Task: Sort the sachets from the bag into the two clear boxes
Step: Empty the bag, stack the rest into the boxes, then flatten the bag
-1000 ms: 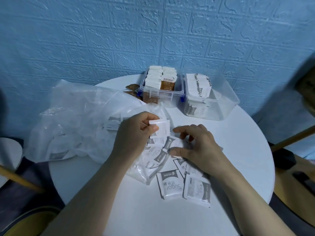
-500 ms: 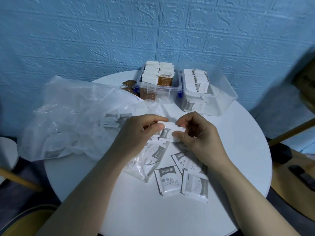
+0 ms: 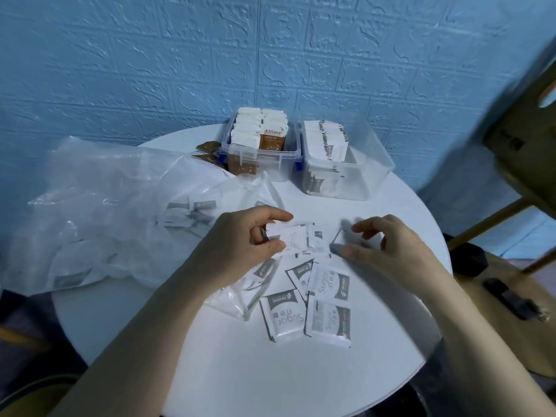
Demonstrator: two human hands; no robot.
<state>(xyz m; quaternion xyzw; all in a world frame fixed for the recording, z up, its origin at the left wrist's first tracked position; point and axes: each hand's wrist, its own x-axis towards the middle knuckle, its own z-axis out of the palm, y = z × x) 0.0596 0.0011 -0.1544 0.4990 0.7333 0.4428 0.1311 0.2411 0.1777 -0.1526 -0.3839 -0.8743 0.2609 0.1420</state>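
Bench: round, white, carries all items.

Plastic bag: clear, thin film, limp, no stiffness. Judged very light; will crumple and slide if tugged. Best held at the open mouth near bench centre. Contents only partly legible through the film: several grey/white sachets, count n/a.

Two clear boxes at far edge, touching or nearly so. Left box, w/ blue latches: rows of white sachets plus brown ones, upright, appears close to full. Right box: white sachets stacked on edge toward its left side, remainder open. Rigid walls, judged easy to drop into.

Loose sugar sachets: approx. four lie flat near the front, overlapping, some over the bag's edge. Judged light, flat, pliable paper, granular fill shifts; smooth face may slip. Pinch by an edge or corner, not the middle.

Left hand: grip closed on a small fan of white sachets, thumb on top, fingers beneath, above bench centre.

Right hand: fingers curled, motion-blurred; appears to pinch a sachet by its edge, not certain.

Hard to make out: brown sachets behind the bag, half hidden; print on the right box's sachets unreadable; chair at right cut off.
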